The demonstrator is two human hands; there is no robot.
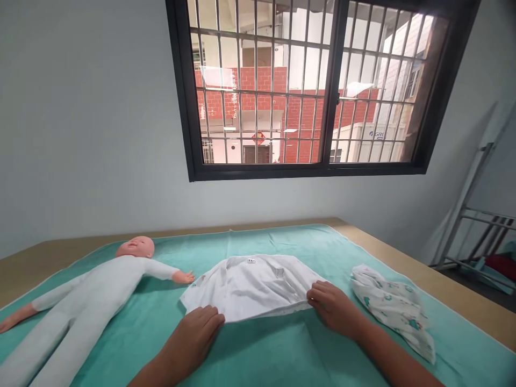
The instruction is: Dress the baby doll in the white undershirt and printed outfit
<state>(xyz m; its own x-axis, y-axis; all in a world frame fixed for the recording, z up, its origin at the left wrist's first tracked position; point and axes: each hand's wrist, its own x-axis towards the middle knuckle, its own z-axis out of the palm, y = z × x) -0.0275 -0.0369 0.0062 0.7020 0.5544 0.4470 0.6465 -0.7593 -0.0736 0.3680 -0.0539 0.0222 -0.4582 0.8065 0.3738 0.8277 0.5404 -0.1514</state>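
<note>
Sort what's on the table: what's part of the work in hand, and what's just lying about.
In the work:
- white garment, its near edge held by the left hand and right hand
- green cloth beneath it

Apparently just lying about, untouched:
- doll
- crumpled patterned cloth

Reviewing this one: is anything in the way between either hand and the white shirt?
Nothing visible is. The left hand and right hand already hold the near edge of the white shirt. The doll lies left of it and the patterned cloth right, neither in between.
</note>
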